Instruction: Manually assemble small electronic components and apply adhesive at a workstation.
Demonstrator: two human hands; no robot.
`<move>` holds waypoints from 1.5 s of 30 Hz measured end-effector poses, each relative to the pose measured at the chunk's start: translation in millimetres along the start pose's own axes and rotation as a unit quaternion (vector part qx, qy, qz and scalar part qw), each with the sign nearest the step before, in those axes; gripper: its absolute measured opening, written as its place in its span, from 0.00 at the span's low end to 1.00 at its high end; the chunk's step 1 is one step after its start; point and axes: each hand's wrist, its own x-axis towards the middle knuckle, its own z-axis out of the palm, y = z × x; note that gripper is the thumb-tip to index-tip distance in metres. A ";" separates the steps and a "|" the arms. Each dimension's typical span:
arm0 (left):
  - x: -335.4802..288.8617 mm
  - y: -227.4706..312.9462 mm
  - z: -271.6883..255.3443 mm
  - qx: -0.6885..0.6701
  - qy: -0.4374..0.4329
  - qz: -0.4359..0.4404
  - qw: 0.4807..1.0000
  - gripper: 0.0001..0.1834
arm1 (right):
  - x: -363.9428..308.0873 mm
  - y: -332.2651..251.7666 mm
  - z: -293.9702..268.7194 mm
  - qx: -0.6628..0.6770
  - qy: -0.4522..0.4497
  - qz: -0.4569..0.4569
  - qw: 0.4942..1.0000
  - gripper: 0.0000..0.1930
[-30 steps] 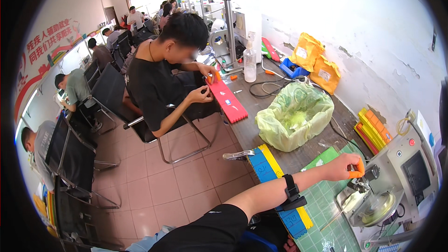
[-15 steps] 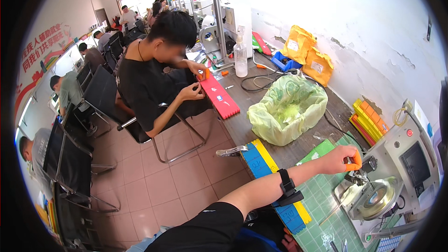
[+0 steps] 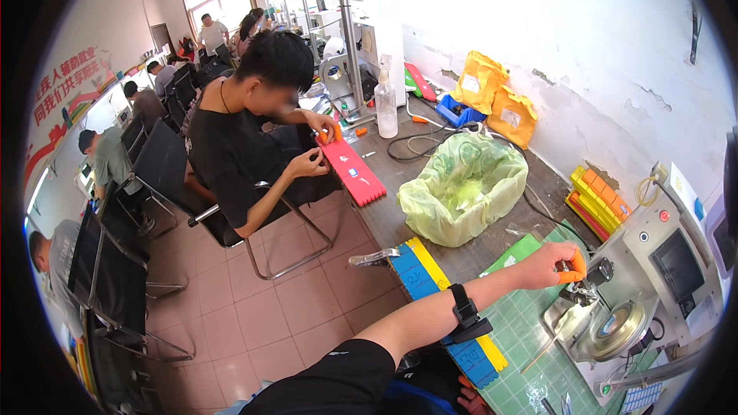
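Right hand [image 3: 472,400]: showing partly at the lower edge; grip impossible to tell.
Left hand [image 3: 547,267]: pinching a dark fitting [image 3: 564,266], orange covers [image 3: 575,269] wrapping the fingers.
Fitting's handling: sitting beside the metal wheel [image 3: 619,327], probably feeling stiff and sturdy, likely calling for a fingertip hold on its upper end.

I'm in a workshop, a long room where small handwork is done side by side. By me stands a machine [image 3: 653,238] with a screen [image 3: 676,267] and a round metal wheel [image 3: 617,329], next to a gridded green mat [image 3: 526,327]. Along my bench [image 3: 384,163] a co-worker [image 3: 231,138] bends over a red board [image 3: 351,171]. Behind, more people [image 3: 108,160] work in a row of black chairs [image 3: 164,163], over a tiled floor [image 3: 277,323]; the white wall [image 3: 569,23] is peeling.
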 end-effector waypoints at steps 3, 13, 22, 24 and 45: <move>-1.2 -1.9 -0.1 0.003 0.000 0.002 1.000 0.03 | -1.4 0.1 -5.3 0.002 -0.004 0.004 1.000 0.36; -1.2 2.4 -0.2 0.007 0.000 -0.004 1.000 0.03 | -9.6 -4.1 -24.0 0.007 -0.018 0.014 1.000 0.38; -1.6 -3.2 0.7 0.006 0.000 0.009 1.000 0.04 | -21.0 -14.0 -40.6 -0.001 -0.029 0.023 0.999 0.39; -1.9 -2.5 1.5 0.007 0.000 0.003 1.000 0.04 | -24.8 -16.4 -44.9 -0.003 -0.031 0.023 0.999 0.39; -3.5 -0.3 0.7 0.014 0.001 0.005 1.000 0.05 | -65.5 -2.2 -96.4 -0.034 -0.017 0.028 0.999 0.38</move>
